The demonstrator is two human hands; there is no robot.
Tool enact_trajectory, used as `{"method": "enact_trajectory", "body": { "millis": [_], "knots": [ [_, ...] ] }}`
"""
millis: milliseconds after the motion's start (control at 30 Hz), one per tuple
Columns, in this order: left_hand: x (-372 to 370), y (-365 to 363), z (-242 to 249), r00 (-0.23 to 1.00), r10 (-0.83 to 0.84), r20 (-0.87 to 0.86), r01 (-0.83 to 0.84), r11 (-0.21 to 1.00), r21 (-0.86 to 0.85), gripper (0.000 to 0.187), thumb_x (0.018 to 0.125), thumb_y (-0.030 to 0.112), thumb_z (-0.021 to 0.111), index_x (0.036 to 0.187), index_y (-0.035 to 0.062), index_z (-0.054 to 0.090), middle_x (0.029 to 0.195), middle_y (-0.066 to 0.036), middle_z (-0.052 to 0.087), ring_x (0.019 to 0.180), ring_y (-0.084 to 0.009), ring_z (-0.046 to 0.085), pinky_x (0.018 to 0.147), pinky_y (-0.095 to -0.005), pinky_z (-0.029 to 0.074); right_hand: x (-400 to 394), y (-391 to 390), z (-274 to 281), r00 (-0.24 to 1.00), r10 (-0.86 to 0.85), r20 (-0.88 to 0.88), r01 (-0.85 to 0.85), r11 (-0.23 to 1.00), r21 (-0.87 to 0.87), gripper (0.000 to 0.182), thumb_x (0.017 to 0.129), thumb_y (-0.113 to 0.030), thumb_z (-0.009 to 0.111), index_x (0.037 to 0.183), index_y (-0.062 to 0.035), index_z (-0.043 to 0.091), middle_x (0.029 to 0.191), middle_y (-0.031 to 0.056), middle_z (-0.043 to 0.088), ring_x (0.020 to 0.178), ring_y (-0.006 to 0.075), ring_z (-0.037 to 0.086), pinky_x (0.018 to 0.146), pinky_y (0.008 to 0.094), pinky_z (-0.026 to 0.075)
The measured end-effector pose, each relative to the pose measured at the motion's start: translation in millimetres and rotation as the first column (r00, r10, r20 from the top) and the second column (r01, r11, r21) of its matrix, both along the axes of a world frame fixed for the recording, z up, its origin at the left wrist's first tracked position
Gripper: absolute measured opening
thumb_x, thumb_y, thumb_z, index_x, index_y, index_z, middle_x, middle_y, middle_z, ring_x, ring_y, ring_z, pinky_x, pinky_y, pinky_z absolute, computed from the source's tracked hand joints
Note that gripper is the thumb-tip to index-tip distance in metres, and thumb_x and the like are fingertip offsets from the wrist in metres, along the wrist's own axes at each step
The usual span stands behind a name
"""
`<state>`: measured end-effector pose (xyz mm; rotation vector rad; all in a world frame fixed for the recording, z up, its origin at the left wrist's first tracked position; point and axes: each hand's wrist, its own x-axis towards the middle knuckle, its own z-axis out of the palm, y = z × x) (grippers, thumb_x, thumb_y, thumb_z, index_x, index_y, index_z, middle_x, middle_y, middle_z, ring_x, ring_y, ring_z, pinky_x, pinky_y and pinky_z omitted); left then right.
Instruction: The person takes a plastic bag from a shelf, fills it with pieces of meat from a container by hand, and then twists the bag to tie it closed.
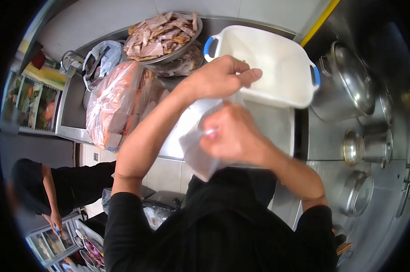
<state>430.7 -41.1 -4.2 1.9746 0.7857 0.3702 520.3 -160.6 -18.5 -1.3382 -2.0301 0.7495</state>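
Observation:
A translucent plastic bag (193, 147) stretches between my two hands and hangs over the front of the metal counter. My left hand (221, 79) is closed on its upper part, fingers curled, over the near rim of a white tub (284, 93) with blue handles. Just below, my right hand (232, 133) is clenched around the bag and smeared by motion. Something small and pale shows at its fingers, too blurred to name. The visible inside of the tub is bare white apart from a small dark speck.
A metal bowl (180, 53) heaped with meat strips (162, 34) stands at the back left. Nearer lie large bagged meat pieces (116, 102) and another plastic bag (106, 56). A big lidded pot (343, 86) stands right of the tub. Another person (53, 190) works at the lower left.

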Motion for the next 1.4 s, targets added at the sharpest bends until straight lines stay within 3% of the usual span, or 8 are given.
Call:
{"method": "enact_trajectory", "body": {
  "millis": [67,267,400,600,767,1100,1267,1400],
  "knots": [
    [-14,-2,-19,0.994,0.085,0.074,-0.088,0.995,0.038,0.054,0.099,0.049,0.059,0.079,-0.0008,0.069,0.054,0.002,0.042,0.052,-0.0105,0.037,0.049,-0.0317,0.032,22,9,-16,0.998,-0.036,-0.060,0.028,0.990,-0.138,0.022,0.067,-0.019,0.067,0.059,0.0011,0.062,0.055,0.0209,0.056,0.051,0.0345,0.058,0.054,0.0439,0.047],
    [-94,-50,-98,0.902,0.431,-0.019,-0.410,0.869,0.277,0.039,0.097,0.040,0.062,0.088,0.0038,0.073,0.062,-0.013,0.059,0.060,-0.0256,0.056,0.065,-0.0433,0.044,109,21,-148,0.880,-0.438,-0.186,0.323,0.837,-0.442,0.040,0.082,-0.027,0.079,0.058,-0.0047,0.057,0.055,-0.0054,0.046,0.055,0.0056,0.039,0.049,0.0280,0.031],
    [-130,-98,-197,0.743,0.624,-0.243,-0.541,0.773,0.330,0.038,0.096,0.042,0.062,0.107,0.0075,0.073,0.070,-0.013,0.067,0.077,-0.0333,0.065,0.101,-0.0617,0.031,122,13,-245,0.885,-0.371,-0.282,0.256,0.892,-0.373,0.047,0.080,-0.030,0.083,0.057,-0.0052,0.051,0.053,-0.0031,0.044,0.055,0.0075,0.037,0.049,0.0297,0.031],
    [-127,-147,-261,0.691,0.707,-0.153,-0.558,0.655,0.510,0.035,0.094,0.034,0.064,0.117,0.0094,0.068,0.076,-0.015,0.068,0.076,-0.0365,0.060,0.088,-0.0580,0.036,110,32,-242,0.917,-0.387,-0.099,0.365,0.912,-0.187,0.049,0.079,-0.028,0.085,0.057,-0.0046,0.048,0.054,-0.0030,0.041,0.055,0.0078,0.036,0.049,0.0298,0.032],
    [-115,-184,-273,0.617,0.775,-0.139,-0.572,0.563,0.597,0.025,0.092,0.028,0.069,0.111,0.0123,0.070,0.073,-0.009,0.068,0.071,-0.0262,0.056,0.081,-0.0452,0.036,106,59,-233,0.905,-0.332,-0.267,0.261,0.928,-0.267,0.045,0.081,-0.022,0.084,0.059,-0.0049,0.049,0.058,-0.0050,0.046,0.056,0.0068,0.038,0.049,0.0280,0.033],
    [-120,-210,-283,0.672,0.717,-0.186,-0.489,0.618,0.616,0.042,0.096,0.022,0.061,0.137,0.0131,0.056,0.087,-0.006,0.068,0.079,-0.0290,0.057,0.088,-0.0537,0.035,110,81,-295,0.876,-0.389,-0.285,0.315,0.909,-0.274,0.047,0.082,-0.031,0.084,0.060,-0.0062,0.050,0.057,-0.0031,0.048,0.057,0.0080,0.038,0.051,0.0305,0.036],
    [-114,-229,-273,0.667,0.625,-0.405,-0.400,0.760,0.513,0.059,0.097,0.024,0.057,0.153,0.0155,0.038,0.110,-0.005,0.069,0.093,-0.0299,0.057,0.093,-0.0614,0.033,99,94,-316,0.894,-0.447,-0.034,0.447,0.882,0.152,0.049,0.084,-0.031,0.078,0.056,-0.0047,0.048,0.052,0.0116,0.051,0.047,0.0298,0.047,0.051,0.0425,0.040],
    [-121,-228,-279,0.700,0.631,-0.334,-0.414,0.740,0.531,0.060,0.098,0.025,0.057,0.153,0.0153,0.036,0.095,-0.001,0.068,0.089,-0.0261,0.055,0.094,-0.0560,0.029,97,101,-319,0.880,-0.474,0.009,0.439,0.821,0.365,0.051,0.088,-0.032,0.073,0.053,-0.0048,0.047,0.052,0.0153,0.053,0.049,0.0370,0.052,0.050,0.0472,0.039]
  ]
}}
